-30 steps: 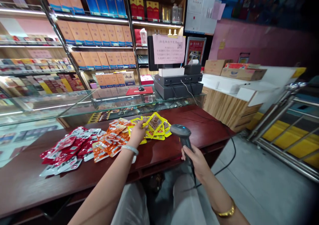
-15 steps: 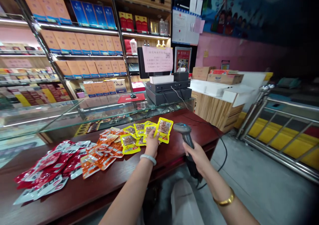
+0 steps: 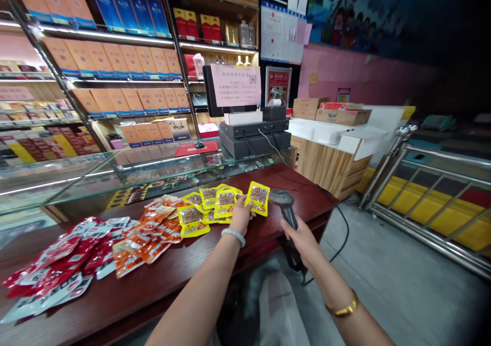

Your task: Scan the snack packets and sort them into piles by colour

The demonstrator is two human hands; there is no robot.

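Note:
A yellow snack packet (image 3: 258, 198) is pinched by its left edge in my left hand (image 3: 242, 215), a little above the dark red table. My right hand (image 3: 301, 237) is wrapped round the handle of a grey barcode scanner (image 3: 283, 201), whose head is close to the right of that packet. Several more yellow packets (image 3: 194, 219) lie just left of my left hand. Beside them is a heap of orange packets (image 3: 153, 233), and farther left a heap of red and white packets (image 3: 69, 259).
Behind the table (image 3: 184, 269) stands a glass display counter (image 3: 141, 167) with a cash register (image 3: 253, 136) and a monitor on it. The scanner's black cable (image 3: 347, 233) loops off the table's right end. A metal railing (image 3: 429, 198) runs at the right.
The yellow packet in my left hand has shifted slightly right, closer to the scanner head. My view has turned a little, so the surroundings sit farther left.

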